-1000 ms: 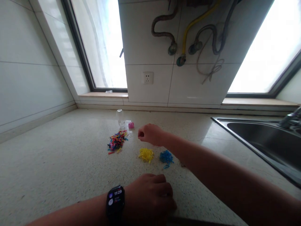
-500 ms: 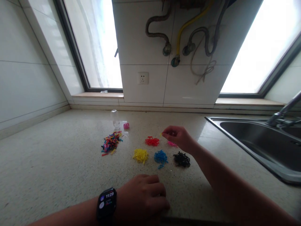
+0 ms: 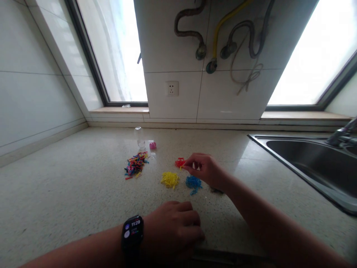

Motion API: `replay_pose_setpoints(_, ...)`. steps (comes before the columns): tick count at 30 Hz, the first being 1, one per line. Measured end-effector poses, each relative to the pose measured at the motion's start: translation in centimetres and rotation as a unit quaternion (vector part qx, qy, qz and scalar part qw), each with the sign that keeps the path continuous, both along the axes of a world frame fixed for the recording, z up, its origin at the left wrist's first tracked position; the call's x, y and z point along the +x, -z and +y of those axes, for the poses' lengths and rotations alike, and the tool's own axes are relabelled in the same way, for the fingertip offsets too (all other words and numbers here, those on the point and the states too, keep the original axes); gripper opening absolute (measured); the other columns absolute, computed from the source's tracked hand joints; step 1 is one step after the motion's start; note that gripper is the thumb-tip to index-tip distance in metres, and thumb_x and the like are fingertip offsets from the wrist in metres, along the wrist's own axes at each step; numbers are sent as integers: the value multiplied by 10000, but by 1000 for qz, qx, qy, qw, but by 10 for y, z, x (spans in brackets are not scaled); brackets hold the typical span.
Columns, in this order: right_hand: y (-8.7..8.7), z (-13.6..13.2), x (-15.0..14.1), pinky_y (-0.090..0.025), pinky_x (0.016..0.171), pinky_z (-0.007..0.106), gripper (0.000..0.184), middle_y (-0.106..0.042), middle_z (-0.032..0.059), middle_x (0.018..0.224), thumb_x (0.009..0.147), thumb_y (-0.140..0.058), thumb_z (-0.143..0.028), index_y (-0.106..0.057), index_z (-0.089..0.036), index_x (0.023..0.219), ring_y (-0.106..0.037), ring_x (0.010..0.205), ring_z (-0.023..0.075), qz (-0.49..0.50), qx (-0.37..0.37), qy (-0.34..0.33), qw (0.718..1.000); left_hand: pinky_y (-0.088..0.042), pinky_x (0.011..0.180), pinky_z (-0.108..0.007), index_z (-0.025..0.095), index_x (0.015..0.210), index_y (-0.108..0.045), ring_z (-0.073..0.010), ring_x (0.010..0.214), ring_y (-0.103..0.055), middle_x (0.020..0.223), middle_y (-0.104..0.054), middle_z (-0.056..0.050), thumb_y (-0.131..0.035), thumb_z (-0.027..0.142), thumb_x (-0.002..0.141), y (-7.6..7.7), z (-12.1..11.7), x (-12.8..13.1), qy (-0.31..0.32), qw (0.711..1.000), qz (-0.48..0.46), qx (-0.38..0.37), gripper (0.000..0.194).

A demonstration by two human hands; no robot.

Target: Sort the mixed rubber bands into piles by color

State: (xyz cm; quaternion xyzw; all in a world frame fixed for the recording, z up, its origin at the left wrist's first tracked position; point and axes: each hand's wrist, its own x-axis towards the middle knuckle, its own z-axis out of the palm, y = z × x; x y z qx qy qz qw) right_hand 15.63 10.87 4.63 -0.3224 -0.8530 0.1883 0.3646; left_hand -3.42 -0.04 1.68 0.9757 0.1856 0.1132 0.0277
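Observation:
My right hand hovers low over the counter with thumb and fingers pinched on a tiny yellow piece, just right of the small yellow pile. Under and around it lie a red pile and a blue pile; a black pile is mostly hidden behind my wrist. A mixed pile of coloured pieces lies further left. My left hand, with a smartwatch on the wrist, rests curled at the counter's near edge, and I cannot see anything in it.
A small clear bottle and a pink cap stand beyond the mixed pile. A steel sink with a tap is at the right. Tiled walls, a socket, hoses and two windows back the speckled counter.
My right hand went from beside the mixed pile to the right over the sorted piles, then back left and down toward the yellow pile. The left hand stayed put.

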Motion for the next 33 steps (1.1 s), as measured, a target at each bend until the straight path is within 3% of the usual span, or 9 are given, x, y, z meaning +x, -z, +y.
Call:
replay_pose_setpoints(5,4,-10,-18,-421,758,273,82,-708,23,840,893,-648,-233,-721,-200,875,-612,799,146,-135,75,-57,986,-446,715,-341,240,1087,-589,-201,913,-545,1013,-641,-5,-586,320,913,0,0,1,0,1000,5,8,191)
replay_pose_setpoints(13,12,-14,-37,-331,635,268,52,-713,31,829,857,-677,-218,-719,-189,846,-606,758,157,-251,118,-77,958,-431,697,-341,228,1037,-600,-201,880,-551,973,-641,-17,-579,318,915,2,0,3,-3,1000,-2,16,153)
replay_pose_setpoints(19,9,-10,-30,-353,652,275,93,-717,36,838,888,-650,-248,-725,-196,874,-617,772,165,-255,119,-68,957,-430,694,-337,232,1058,-595,-199,876,-551,980,-644,-15,-584,324,915,1,0,2,-3,1000,5,17,170)
replay_pose_setpoints(27,-1,21,27,-403,726,283,203,-698,41,810,930,-560,-315,-710,-204,851,-614,771,169,-169,103,68,978,-440,711,-334,240,1066,-598,-196,901,-549,1016,-651,-16,-611,327,900,2,0,1,2,1000,-2,10,188)
replay_pose_setpoints(33,17,67,81,-382,648,293,300,-717,55,800,921,-506,-390,-732,-209,845,-601,699,179,-147,56,205,966,-448,736,-321,233,1061,-635,-184,898,-557,1027,-668,-14,-604,291,895,-5,5,-2,-9,999,-47,5,178)
